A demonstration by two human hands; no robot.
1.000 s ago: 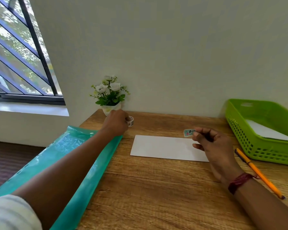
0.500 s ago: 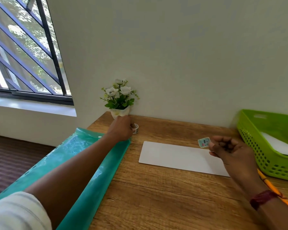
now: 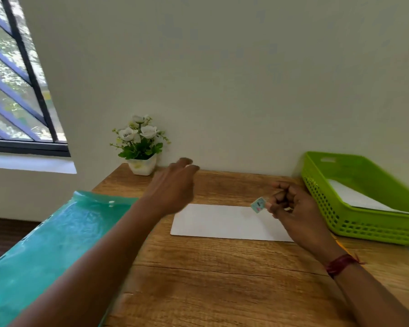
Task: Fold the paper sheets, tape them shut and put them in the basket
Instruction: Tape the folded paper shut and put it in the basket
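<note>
Left hand (image 3: 172, 185) has left the white flowerpot (image 3: 142, 165), blurred fingers (image 3: 187, 165) seemingly loose. Right hand (image 3: 293, 208) pinches a small patterned tape piece (image 3: 259, 204); press it flat across the folded white paper (image 3: 222, 223)'s edge.

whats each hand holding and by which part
The right hand pinches the tape piece by one end, with its fingertips; the left hand looks empty.

Folded sheet (image 3: 222, 221), white, lies flat on the table (image 3: 198, 279), long edges running left to right. A small patterned tape piece (image 3: 258, 205) is pinched in the right grip (image 3: 293, 208), over the sheet's far right edge. The green basket (image 3: 364, 230) sits right, with another white sheet (image 3: 357, 197) inside.
</note>
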